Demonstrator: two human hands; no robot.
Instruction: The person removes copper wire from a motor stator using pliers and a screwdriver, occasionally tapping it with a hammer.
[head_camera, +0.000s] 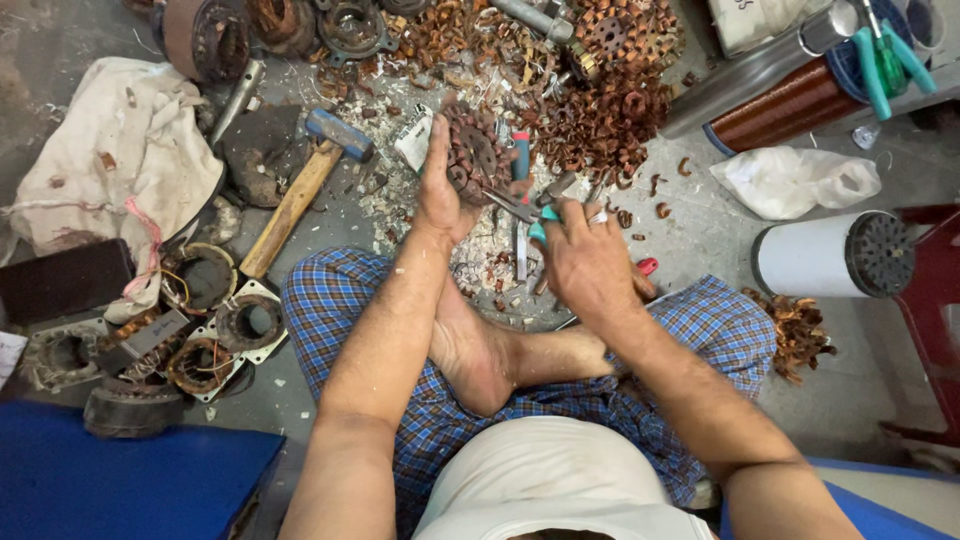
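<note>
I sit cross-legged on the floor. My left hand (440, 190) grips a round motor stator (475, 155) wound with copper wire, holding it upright in front of my knees. My right hand (590, 262) is closed on a pair of teal-handled cutting pliers (522, 210), whose jaws reach into the stator's windings. A ring shows on one finger of my right hand. A red-and-grey handled tool (521, 165) lies on the floor just behind the stator.
A wooden-handled hammer with a blue head (305, 185) lies to the left. A heap of cut copper coils (590, 90) sits ahead. Old stators (215, 320) and a cloth sack (115, 150) are at left; a white spool (835, 255), a copper wire spool (780, 105) and a plastic bag (800, 180) at right.
</note>
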